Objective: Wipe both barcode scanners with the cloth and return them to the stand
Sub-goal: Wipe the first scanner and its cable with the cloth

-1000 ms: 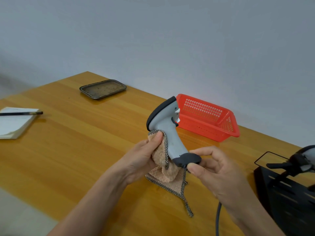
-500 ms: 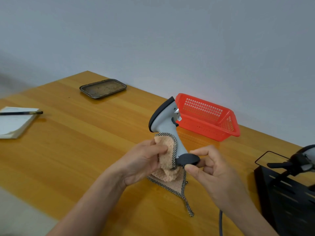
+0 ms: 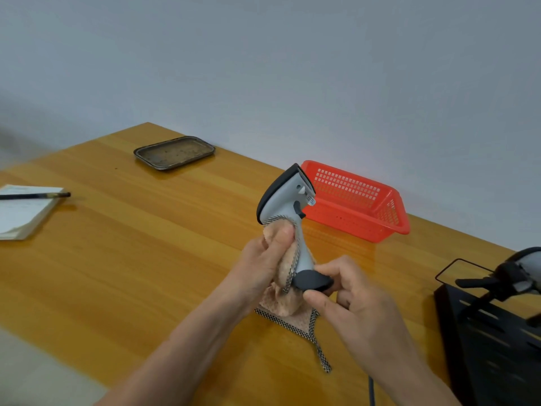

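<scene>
A grey barcode scanner [image 3: 288, 197] with a black top stands upright above the wooden table [image 3: 146, 259], head up. My right hand [image 3: 354, 303] pinches its dark base between thumb and fingers. My left hand [image 3: 263, 262] holds a beige cloth [image 3: 285, 300] with a checkered border against the scanner's handle, thumb on top of the cloth. The cloth's lower part hangs down onto the table. A second scanner [image 3: 527, 268] sits on the black stand [image 3: 491, 341] at the right edge, partly cut off.
A red plastic basket [image 3: 360, 221] sits behind the scanner near the wall. A dark metal tray [image 3: 174, 152] lies at the far left of the table. A notepad [image 3: 22, 212] with a pencil [image 3: 35, 196] lies at the left edge. A grey cable [image 3: 371, 391] runs down below my right hand.
My left hand slid the cloth down the handle and back up toward the head. The right hand kept its hold on the base, and the scanner turned slightly.
</scene>
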